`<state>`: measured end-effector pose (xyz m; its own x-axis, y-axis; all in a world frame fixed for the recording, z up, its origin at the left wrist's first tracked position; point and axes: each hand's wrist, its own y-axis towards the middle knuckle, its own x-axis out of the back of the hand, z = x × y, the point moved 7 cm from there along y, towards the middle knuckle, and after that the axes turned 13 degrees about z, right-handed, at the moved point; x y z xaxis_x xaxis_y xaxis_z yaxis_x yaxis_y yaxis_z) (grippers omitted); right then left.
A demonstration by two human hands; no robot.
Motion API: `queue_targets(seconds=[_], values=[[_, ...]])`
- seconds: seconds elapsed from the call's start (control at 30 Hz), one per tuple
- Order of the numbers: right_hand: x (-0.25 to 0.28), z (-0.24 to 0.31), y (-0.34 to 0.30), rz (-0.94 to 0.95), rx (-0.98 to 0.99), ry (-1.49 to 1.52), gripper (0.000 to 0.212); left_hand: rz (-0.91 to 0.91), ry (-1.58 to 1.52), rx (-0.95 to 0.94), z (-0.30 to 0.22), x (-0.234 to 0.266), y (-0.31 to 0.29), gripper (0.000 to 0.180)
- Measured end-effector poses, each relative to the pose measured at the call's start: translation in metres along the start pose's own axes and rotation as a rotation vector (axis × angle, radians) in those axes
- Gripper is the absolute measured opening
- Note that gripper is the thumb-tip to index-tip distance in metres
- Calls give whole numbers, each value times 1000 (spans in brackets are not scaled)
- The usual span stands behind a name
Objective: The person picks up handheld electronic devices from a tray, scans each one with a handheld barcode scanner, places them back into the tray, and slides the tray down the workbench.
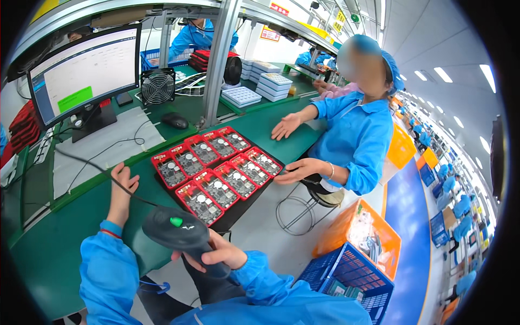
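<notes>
My right hand [225,252] is wrapped round the handle of a dark grey barcode scanner [176,230] with a green button on top. The scanner's head is tilted toward the bench. My left hand [124,184] lies on the bench, its fingers loosely apart, and the scanner's black cable [100,169] crosses in front of it. Ahead and to the right, several circuit boards in red frames [216,189] lie in two rows on a black tray [238,208]. A co-worker's two hands, palms open, are at the tray's far right side, one close to its corner.
A monitor [86,70] stands at the left with a mouse [175,120] and a small fan [157,86] beside it. A metal post [221,59] rises behind the tray. White trays [273,85] are stacked beyond. Orange [330,233] and blue crates [357,271] stand at the right.
</notes>
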<state>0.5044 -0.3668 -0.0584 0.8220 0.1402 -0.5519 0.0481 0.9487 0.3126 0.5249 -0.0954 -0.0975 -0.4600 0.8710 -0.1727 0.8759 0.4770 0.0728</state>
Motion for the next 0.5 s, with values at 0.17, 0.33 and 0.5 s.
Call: queue_targets(seconds=[0.17,0.33,0.5], values=[[-5,-31,46,23,81,172,79,-8,-590,18,9,84,-15,46],[-16,-36,45,142,230,468,88,158,-369,19,-8,62,-19,45],[-47,-17,22,453,431,604,85,358,-133,90,-32,24,-38,46]])
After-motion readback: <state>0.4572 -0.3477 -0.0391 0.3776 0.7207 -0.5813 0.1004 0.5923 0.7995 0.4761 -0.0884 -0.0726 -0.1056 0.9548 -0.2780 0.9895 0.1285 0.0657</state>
